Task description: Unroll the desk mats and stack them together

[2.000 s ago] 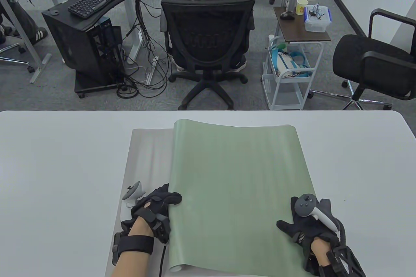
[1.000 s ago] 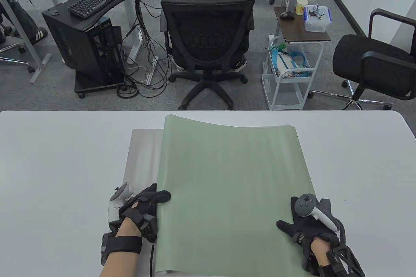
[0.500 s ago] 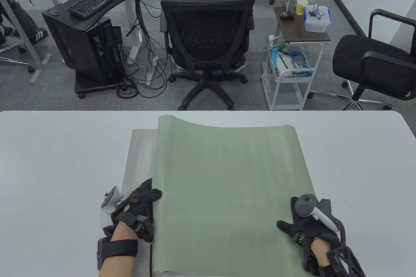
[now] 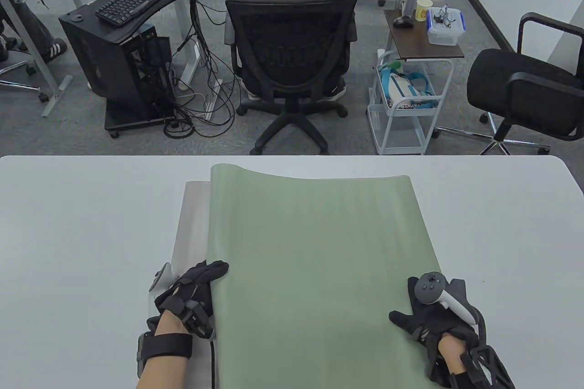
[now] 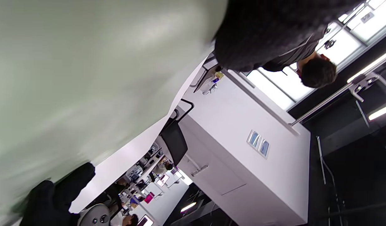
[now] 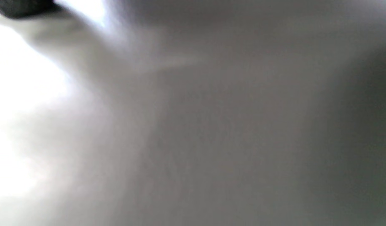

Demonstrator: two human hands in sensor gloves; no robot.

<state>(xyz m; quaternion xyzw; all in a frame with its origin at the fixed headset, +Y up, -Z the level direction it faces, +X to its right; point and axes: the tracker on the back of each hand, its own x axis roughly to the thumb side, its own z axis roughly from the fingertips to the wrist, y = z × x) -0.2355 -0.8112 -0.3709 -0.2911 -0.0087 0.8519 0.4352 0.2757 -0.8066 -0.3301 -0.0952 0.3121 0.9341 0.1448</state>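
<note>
A pale green desk mat [image 4: 319, 270] lies spread over a grey desk mat [image 4: 194, 215] on the white table [image 4: 68, 247]. Only a strip of the grey mat shows along the green mat's left side. My left hand [image 4: 207, 275] grips the green mat's left edge near the front, fingers over the top. My right hand [image 4: 413, 316] rests flat on the green mat's near right corner. In the left wrist view the green mat [image 5: 70, 78] fills the left, blurred, with my right hand [image 5: 55, 197] at its far side. The right wrist view is a grey blur.
Beyond the table's far edge are an occupied office chair [image 4: 292, 56], a white wire cart [image 4: 406, 97] and a second black chair [image 4: 524, 83]. Bare table surface lies on both sides of the mats.
My left hand has moved left with the green mat's left edge, so the green mat has widened and covers more of the grey mat. My right hand has stayed put.
</note>
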